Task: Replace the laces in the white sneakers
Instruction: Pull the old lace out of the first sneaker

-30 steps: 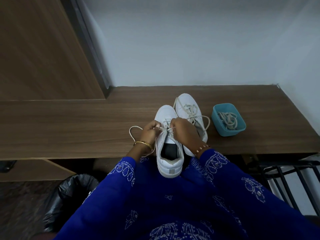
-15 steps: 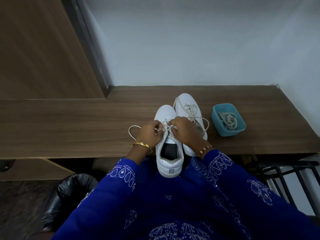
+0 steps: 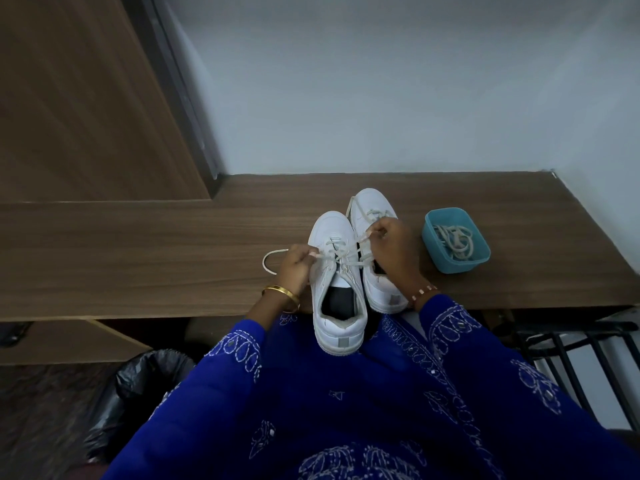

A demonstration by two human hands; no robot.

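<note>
Two white sneakers stand toe-away on the wooden desk (image 3: 138, 258). The near sneaker (image 3: 337, 292) overhangs the desk's front edge, its heel toward me. My left hand (image 3: 296, 268) pinches one end of its white lace (image 3: 341, 256) on the left, and a loop of that lace lies on the desk beyond it. My right hand (image 3: 391, 251) pinches the other end on the right, pulled out sideways. The second sneaker (image 3: 372, 216) lies behind my right hand, partly hidden, with loose laces.
A teal tub (image 3: 457, 261) holding a coil of pale laces sits right of the shoes. A black-bagged bin (image 3: 138, 386) stands under the desk at left. A black metal rack (image 3: 571, 344) is at lower right. A wall closes the desk's back and right.
Both hands were together over the near sneaker's eyelets. They have moved apart, the right hand up and right, the left a little left, drawing the lace ends outward.
</note>
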